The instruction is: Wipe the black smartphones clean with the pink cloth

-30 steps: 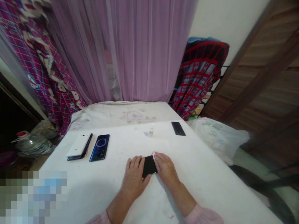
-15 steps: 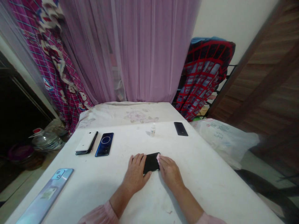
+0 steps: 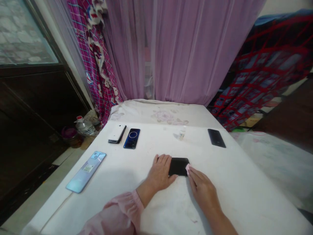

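Observation:
A dark phone (image 3: 179, 166) lies flat on the white-covered table, its black face up. My left hand (image 3: 160, 173) grips the phone's left end, with fingers over the far edge and the thumb along the near edge. That end is hidden under the palm. My right hand (image 3: 203, 189) pinches a small pink cloth (image 3: 187, 167) against the phone's right edge. Only a bit of the cloth shows past the fingertips. Beyond the phone stands a small clear bottle with a white label (image 3: 181, 134).
To the left lie a light blue phone (image 3: 86, 171), a dark blue phone (image 3: 132, 138) and a stack topped by a white phone (image 3: 116, 133). Another black phone (image 3: 216, 138) is at the right edge. A water jug (image 3: 85, 126) stands on the floor at left.
The camera has turned left, so everything sits further right in view. The cloth in my right hand has slid a little nearer along the phone's right end. My left hand keeps its hold.

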{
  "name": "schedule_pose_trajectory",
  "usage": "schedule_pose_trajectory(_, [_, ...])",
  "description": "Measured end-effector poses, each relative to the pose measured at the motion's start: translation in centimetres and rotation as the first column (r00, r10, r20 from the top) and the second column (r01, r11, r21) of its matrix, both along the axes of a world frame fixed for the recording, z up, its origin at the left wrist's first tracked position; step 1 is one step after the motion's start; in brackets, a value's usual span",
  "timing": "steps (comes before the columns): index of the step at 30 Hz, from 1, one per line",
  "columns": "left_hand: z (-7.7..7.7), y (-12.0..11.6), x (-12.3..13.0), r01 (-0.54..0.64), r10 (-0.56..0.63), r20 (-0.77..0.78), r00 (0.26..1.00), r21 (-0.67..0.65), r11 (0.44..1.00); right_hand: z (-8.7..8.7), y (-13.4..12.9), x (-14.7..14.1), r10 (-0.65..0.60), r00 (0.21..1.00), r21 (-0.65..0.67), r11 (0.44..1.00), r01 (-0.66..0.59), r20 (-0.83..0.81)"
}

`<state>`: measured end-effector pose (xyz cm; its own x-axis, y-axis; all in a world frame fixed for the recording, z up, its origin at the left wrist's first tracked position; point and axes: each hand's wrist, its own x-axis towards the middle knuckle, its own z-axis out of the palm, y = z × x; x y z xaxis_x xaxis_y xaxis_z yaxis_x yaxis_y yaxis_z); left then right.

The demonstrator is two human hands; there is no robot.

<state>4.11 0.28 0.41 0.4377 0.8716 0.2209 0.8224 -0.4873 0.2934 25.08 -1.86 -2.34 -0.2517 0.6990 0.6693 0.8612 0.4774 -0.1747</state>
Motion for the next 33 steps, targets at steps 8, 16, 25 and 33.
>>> schedule_pose_trajectory(8, [0.3, -0.2, 0.1, 0.002, -0.002, 0.022, 1.0, -0.021, 1.0, 0.3, 2.7, 0.0, -0.01, 1.0, 0.0, 1.0, 0.01, 0.03])
schedule_pose_trajectory(16, [0.4, 0.0, 0.0, 0.0, 0.0, 0.011, 1.0, -0.036, 0.999, 1.1, 2.5, -0.3, -0.024, 1.0, -0.016, 1.0, 0.025, 0.017])
schedule_pose_trajectory(25, [0.3, 0.5, -0.3, 0.049, -0.047, 0.024, 0.999, -0.073, 0.996, 2.1, -0.3, -0.4, -0.058, 0.998, -0.111, 0.992, 0.056, -0.013])
schedule_pose_trajectory(33, [0.5, 0.6, -0.4, 0.061, -0.06, 0.014, 0.998, -0.074, 0.995, 2.1, 4.0, -1.2, -0.114, 0.993, -0.155, 0.982, 0.111, -0.011])
